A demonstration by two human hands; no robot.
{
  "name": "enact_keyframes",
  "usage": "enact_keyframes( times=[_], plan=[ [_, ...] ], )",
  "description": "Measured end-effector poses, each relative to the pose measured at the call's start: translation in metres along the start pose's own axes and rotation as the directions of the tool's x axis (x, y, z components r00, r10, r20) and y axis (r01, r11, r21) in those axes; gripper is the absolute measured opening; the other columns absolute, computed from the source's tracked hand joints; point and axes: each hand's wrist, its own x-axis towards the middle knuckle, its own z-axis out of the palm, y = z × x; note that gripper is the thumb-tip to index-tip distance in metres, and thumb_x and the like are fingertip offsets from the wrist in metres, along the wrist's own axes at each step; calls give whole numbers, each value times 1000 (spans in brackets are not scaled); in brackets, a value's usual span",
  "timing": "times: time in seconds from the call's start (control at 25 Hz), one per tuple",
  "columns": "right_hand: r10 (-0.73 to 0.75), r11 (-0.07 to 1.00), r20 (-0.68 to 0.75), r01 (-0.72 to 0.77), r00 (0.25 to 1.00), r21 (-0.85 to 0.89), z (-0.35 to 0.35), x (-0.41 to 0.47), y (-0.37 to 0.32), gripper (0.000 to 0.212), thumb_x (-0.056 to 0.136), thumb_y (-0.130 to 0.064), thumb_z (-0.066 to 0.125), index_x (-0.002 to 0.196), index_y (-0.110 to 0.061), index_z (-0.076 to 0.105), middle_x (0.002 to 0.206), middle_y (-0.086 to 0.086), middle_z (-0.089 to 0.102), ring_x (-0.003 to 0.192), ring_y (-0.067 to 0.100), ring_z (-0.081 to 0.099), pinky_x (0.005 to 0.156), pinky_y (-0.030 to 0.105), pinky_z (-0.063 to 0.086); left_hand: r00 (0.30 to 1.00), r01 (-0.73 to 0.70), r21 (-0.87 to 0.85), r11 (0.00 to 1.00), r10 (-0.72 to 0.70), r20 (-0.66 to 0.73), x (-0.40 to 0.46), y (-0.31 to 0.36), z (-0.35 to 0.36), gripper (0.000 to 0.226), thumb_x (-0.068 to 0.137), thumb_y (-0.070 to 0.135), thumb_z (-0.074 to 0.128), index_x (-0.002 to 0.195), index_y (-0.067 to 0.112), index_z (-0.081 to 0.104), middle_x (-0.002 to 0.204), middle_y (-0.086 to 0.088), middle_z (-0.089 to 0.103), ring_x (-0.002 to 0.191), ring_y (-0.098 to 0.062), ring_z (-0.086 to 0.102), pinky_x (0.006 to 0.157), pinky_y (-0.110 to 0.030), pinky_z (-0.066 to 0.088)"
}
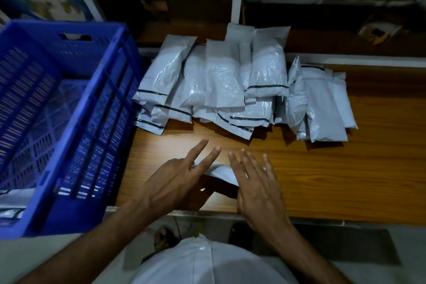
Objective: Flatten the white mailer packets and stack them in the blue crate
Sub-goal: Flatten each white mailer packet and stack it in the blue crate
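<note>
The crate (57, 108) is bright blue, its walls a grid of narrow slots. The mailer packets (230, 83) are white-grey — each crossed by a thin black strip near one end. The desk (345, 180) shows warm brown wood grain.

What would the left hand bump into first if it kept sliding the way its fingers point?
Probably the pile of white mailer packets. The left hand points up and slightly right across bare wooden table, and the pile's near edge lies next in that line. Depth is hard to judge from one view.
</note>
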Motion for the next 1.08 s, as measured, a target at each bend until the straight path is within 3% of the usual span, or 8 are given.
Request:
enact_keyframes(
  times=[0.16,0.32,0.4,0.48,0.56,0.68,0.76,1.08],
  plan=[
    [-72,997,-26,72,997,2,-28,7,6,107,69,-18,89,160,-16,33,153,20,52,127,30,64,115,50,39,999,-36,82,996,34,17,-8,-8,-15,139,61,41,94,164,26,3,158,-21,35,71,-18,69,61,-31,60],
    [-109,993,51,106,993,56,-38,24,14,90,78,-27,83,157,-19,41,134,11,67,106,24,70,87,41,61,988,5,-12,1000,-3,152,7,-26,-12,101,94,38,60,159,38,-18,150,-6,35,78,-13,60,70,-29,57],
    [-97,995,129,95,987,24,-25,37,21,81,86,-31,75,157,-21,38,134,7,65,113,23,64,98,42,55,992,54,23,998,-56,113,14,-37,6,87,97,43,53,163,31,-3,146,-6,43,86,-15,62,75,-26,53],
    [-65,994,159,79,985,-81,-7,44,18,81,87,-30,72,159,-19,36,147,14,55,133,30,53,120,53,34,990,130,106,986,-135,40,12,-38,33,74,98,45,47,162,22,18,151,-14,45,112,-25,61,95,-36,49],
    [-43,993,166,61,985,-103,12,41,1,77,90,-33,65,159,-17,36,159,20,41,148,34,38,125,61,16,958,287,51,956,-287,-12,3,-26,60,65,100,42,41,159,17,30,157,-18,38,133,-31,49,113,-46,37],
    [-10,996,183,-7,983,94,43,28,-24,63,100,-39,39,160,-18,38,169,17,27,156,32,27,126,59,18,915,399,-186,898,-402,21,-10,-11,92,59,106,41,26,162,20,23,170,-11,9,156,-26,13,127,-46,12],
    [3,982,184,-38,983,184,55,24,-27,63,103,-38,32,163,-20,30,173,13,15,160,27,14,127,56,17,914,401,-222,889,-405,32,-13,-13,101,60,107,41,24,164,23,13,171,-3,-5,158,-19,-7,127,-41,-2],
    [47,983,175,-77,983,168,63,30,-30,63,105,-35,28,165,-16,24,174,11,10,161,25,5,127,55,17,929,370,-126,920,-365,65,-4,-30,105,61,108,39,24,164,21,10,171,-4,-7,157,-20,-11,128,-47,-1]
  ],
)
